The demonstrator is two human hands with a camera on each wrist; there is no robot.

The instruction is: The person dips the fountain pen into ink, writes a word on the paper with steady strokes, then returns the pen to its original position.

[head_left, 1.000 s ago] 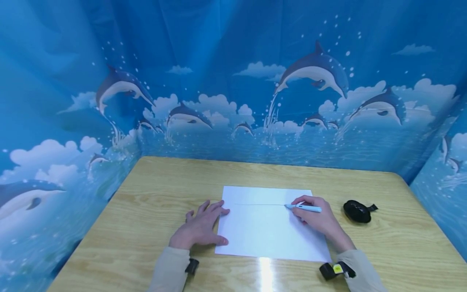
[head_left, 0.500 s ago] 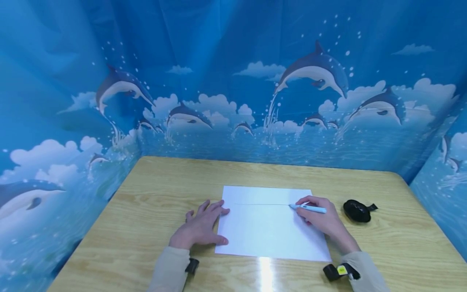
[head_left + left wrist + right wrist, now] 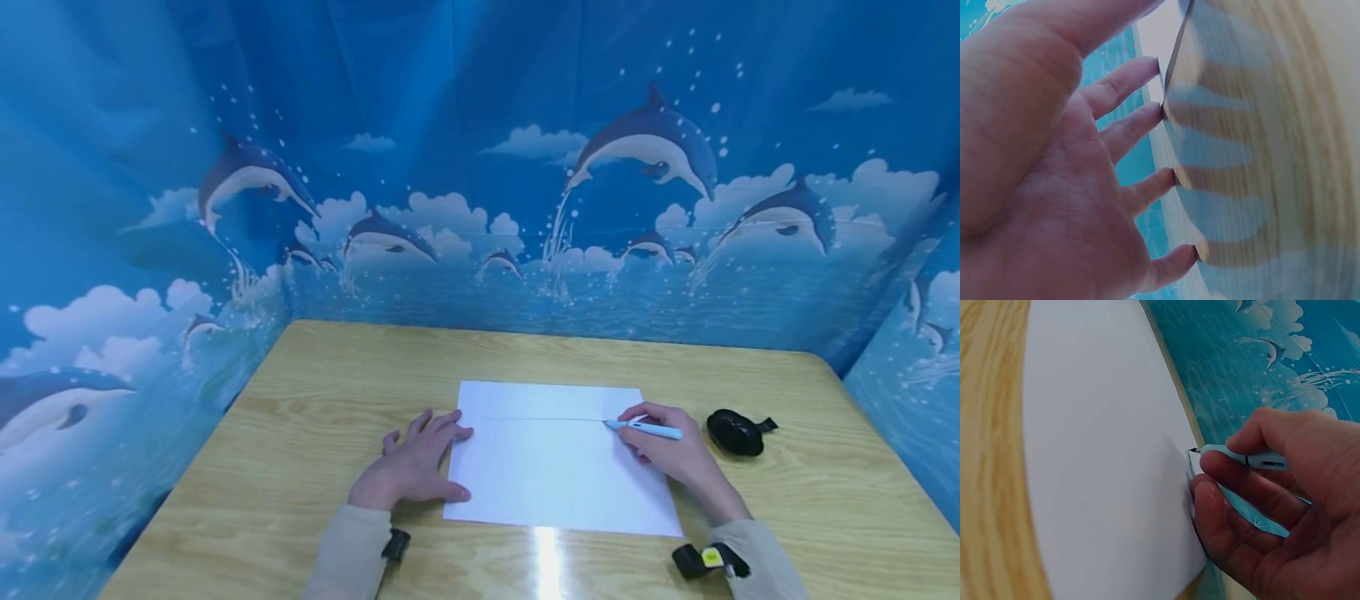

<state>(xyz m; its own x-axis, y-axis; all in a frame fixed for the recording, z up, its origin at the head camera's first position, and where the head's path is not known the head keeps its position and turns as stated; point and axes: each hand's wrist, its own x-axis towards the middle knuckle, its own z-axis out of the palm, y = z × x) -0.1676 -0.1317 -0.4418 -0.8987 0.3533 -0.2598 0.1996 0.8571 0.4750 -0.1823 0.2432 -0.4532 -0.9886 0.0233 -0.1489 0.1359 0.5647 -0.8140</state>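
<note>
A white sheet of paper (image 3: 547, 475) lies on the wooden table, with a thin dark line (image 3: 540, 419) running across its upper part. My right hand (image 3: 671, 450) pinches a light blue fountain pen (image 3: 652, 430) between thumb and fingers. In the head view the pen's tip is at the line's right end; the right wrist view shows its dark nib (image 3: 1194, 450) close at the paper. My left hand (image 3: 412, 471) rests with spread fingers at the sheet's left edge. Its fingertips touch down there in the left wrist view (image 3: 1166, 112), palm raised.
To the right of my right hand sits a glossy black object (image 3: 735, 433) with a small tab. The wooden table (image 3: 300, 417) ends at a blue curtain (image 3: 450, 167) printed with dolphins, behind and at both sides. Light glares off the front of the table.
My right hand has moved a little to the right with the pen, and the line on the paper has grown longer that way. The left hand has stayed in place.
</note>
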